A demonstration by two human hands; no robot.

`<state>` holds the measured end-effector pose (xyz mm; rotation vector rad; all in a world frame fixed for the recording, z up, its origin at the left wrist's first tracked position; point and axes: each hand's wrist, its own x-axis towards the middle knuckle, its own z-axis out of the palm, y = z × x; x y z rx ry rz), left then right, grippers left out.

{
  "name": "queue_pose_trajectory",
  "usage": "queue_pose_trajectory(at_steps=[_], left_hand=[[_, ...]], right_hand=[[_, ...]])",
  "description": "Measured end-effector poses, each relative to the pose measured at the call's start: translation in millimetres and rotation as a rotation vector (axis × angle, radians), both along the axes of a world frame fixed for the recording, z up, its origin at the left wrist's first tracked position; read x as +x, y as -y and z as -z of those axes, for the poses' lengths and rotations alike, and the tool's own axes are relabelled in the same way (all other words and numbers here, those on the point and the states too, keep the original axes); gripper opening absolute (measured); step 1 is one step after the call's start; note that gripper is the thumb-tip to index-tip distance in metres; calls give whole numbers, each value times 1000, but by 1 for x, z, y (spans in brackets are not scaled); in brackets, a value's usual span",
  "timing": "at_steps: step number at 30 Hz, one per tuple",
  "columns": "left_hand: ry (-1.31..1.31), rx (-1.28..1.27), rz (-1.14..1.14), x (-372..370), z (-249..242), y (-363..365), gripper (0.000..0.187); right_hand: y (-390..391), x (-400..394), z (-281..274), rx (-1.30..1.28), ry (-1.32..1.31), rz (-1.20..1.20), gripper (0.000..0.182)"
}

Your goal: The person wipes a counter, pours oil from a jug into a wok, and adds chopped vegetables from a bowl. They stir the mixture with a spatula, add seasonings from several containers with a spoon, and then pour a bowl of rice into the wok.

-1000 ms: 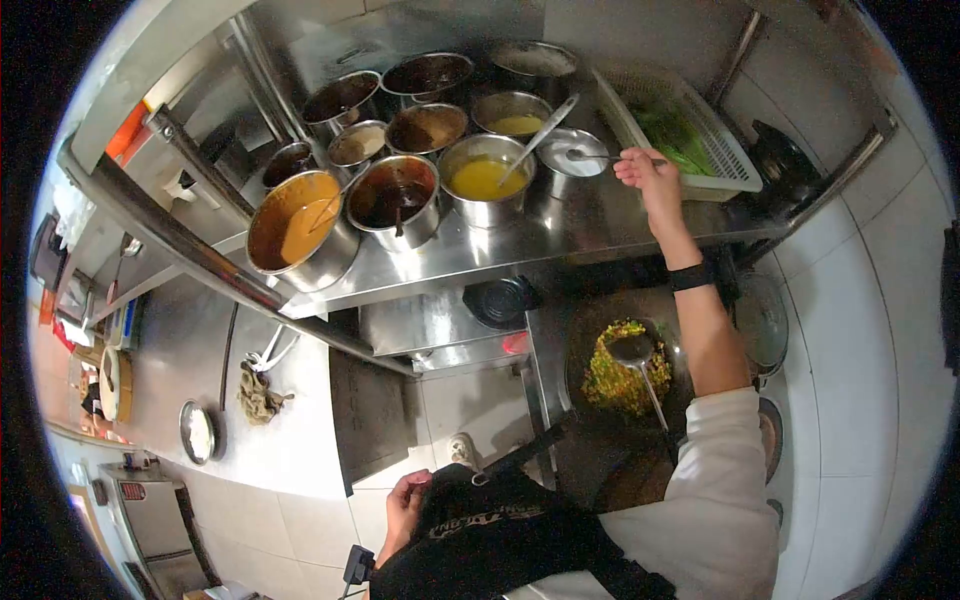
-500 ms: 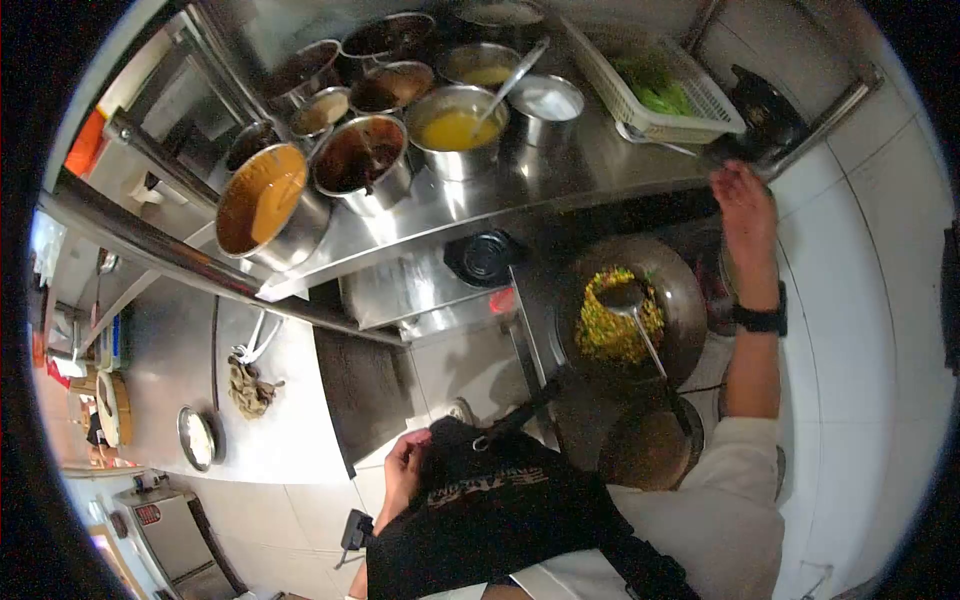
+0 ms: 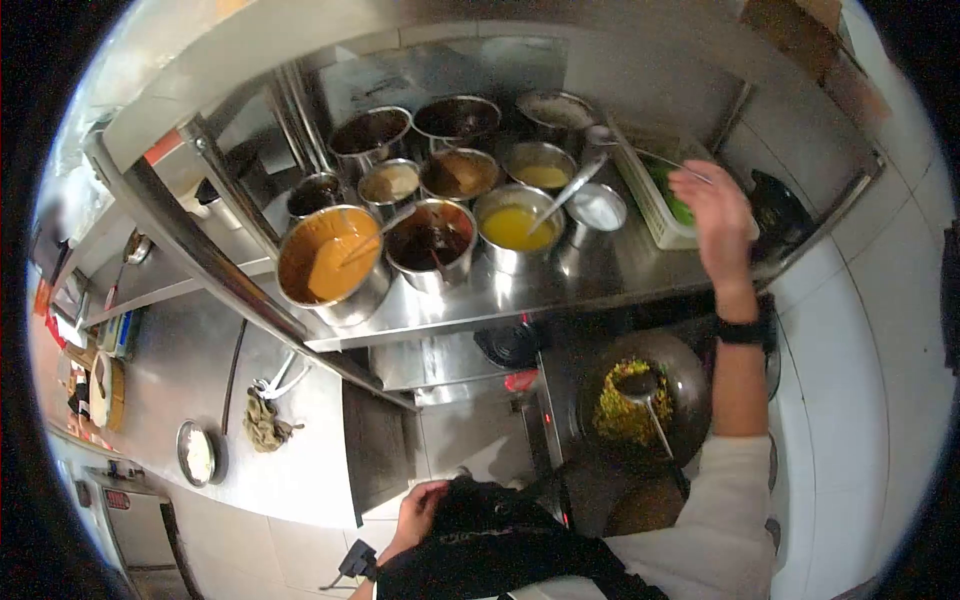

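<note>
My right hand (image 3: 716,220), with a black band on its wrist, is raised over the shelf beside the pale plastic basket (image 3: 672,240) of greens. Its fingers are closed on the thin handle of a small spoon (image 3: 600,136), whose bowl points left above the metal pots. My left hand (image 3: 420,512) hangs low beside my black apron (image 3: 500,540), its fingers curled and partly hidden. In the wok (image 3: 692,385) below the shelf lies a yellow-green chopped food mix (image 3: 622,415), with a ladle (image 3: 640,386) resting in it.
Several metal pots of sauces stand on the steel shelf (image 3: 480,310), including an orange sauce pot (image 3: 335,262) and a yellow liquid pot (image 3: 515,228) with its own spoon. A cloth (image 3: 266,422) and a bowl (image 3: 196,453) sit on the left counter. White tiles line the right.
My right hand has moved up and left and now holds the spoon that lay by the basket. The view has tilted upward. My left hand stays by the apron.
</note>
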<state>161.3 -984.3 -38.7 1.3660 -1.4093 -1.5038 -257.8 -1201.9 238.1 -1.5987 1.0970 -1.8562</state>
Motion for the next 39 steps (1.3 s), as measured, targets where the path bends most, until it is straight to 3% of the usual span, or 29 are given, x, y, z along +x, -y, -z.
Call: queue_pose_trajectory(at_steps=[1,2,3,5,10,12,14,18,20,24,26,30,39], left_hand=[[-94,131,-115,7,8,-3,21],[-190,264,-228,14,16,-7,20],[-100,97,-188,22,22,-12,18],[-85,146,-253,30,18,-13,18],[-150,280,-413,44,9,-17,17],[-134,242,-388,51,26,-19,19],[-83,217,-326,53,32,-19,21],[-114,208,-286,50,20,-11,23],[-137,206,-266,52,29,-11,23],[-147,156,-198,58,46,-11,24],[-147,183,-208,57,40,-11,24],[-124,219,-245,57,32,-9,24],[-88,157,-202,60,44,-4,21]], right_hand=[[33,7,8,-7,136,-223,29],[65,15,20,130,166,-192,28],[83,34,24,251,104,-70,25],[128,42,61,314,83,-31,19],[166,64,110,262,-5,158,12],[173,67,119,221,-40,173,13],[179,66,128,333,-262,275,18],[177,75,128,315,-367,339,18],[174,79,121,392,57,162,19],[181,84,114,477,39,173,20],[180,86,113,444,236,115,22],[168,92,105,462,320,174,25],[116,67,72,355,594,11,31]])
